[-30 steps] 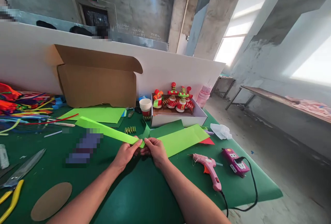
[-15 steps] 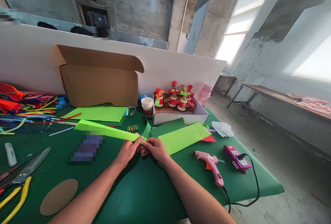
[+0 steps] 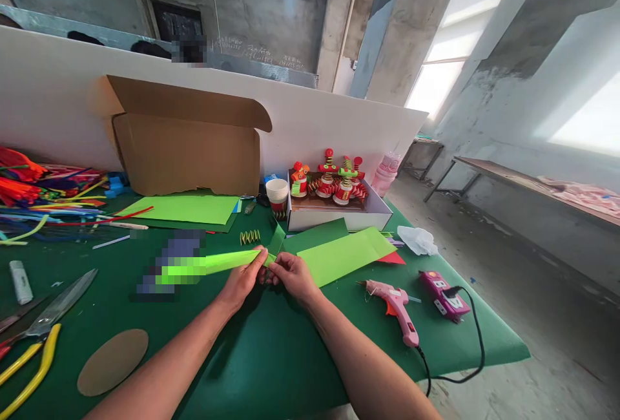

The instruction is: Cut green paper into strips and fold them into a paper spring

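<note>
A light green paper strip [image 3: 227, 262] runs leftward from my left hand [image 3: 246, 279], which is closed on it near its right end. Beside it my right hand [image 3: 292, 275] pinches the same end, fingertips almost touching the left ones. A dark green paper strip [image 3: 278, 238] stands up from between the hands, crossing the light one there. How the two strips join is hidden by my fingers. Just behind lies a folded paper spring [image 3: 250, 237]. To the right of my right hand are a light green sheet [image 3: 346, 253] and a dark green sheet [image 3: 317, 236].
A pink glue gun [image 3: 394, 304] lies at right, near a purple power socket [image 3: 443, 296]. Large scissors [image 3: 43, 336] and a cardboard oval [image 3: 113, 362] are at left. Behind stand paper cups [image 3: 277, 194], a white box [image 3: 339, 220] of red figures and an open cardboard box [image 3: 188, 155].
The free left end of the light green strip has swung down toward me, now over the blurred dark object. Both hands stay pinched at nearly the same place.
</note>
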Demonstrator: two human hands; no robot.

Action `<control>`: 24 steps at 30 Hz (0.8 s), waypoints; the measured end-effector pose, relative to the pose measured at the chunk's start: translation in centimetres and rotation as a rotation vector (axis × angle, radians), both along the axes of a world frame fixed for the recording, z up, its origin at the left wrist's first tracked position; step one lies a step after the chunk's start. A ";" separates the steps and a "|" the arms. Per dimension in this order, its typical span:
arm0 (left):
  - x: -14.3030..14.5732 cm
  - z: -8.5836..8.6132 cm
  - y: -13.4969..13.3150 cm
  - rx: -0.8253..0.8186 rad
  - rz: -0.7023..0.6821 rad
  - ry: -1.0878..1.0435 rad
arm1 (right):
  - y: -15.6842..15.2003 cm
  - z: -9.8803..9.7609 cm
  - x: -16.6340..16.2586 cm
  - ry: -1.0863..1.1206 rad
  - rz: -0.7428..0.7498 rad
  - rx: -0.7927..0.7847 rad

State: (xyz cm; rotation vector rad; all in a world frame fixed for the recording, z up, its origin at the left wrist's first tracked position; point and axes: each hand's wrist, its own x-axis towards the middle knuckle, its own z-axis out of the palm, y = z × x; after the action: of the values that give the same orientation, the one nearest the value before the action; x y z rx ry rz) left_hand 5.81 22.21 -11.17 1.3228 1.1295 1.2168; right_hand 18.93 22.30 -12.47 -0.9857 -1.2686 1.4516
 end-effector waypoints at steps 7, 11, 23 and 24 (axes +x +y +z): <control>-0.1 -0.1 0.1 -0.020 0.007 -0.027 | 0.2 0.3 0.5 0.102 -0.075 -0.125; -0.4 -0.2 0.5 -0.081 0.045 -0.073 | 0.4 0.2 0.4 0.085 -0.142 -0.092; -0.1 0.0 0.3 -0.174 -0.041 -0.194 | -0.1 0.6 0.2 0.186 -0.193 -0.119; -0.2 0.0 0.3 -0.170 -0.042 -0.187 | -0.1 0.8 0.4 0.210 -0.168 -0.121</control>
State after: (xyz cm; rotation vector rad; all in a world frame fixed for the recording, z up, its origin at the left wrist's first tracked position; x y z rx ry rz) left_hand 5.59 22.52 -11.18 1.0766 1.0416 1.1611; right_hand 19.30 22.17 -11.63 -0.9673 -0.9342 1.4706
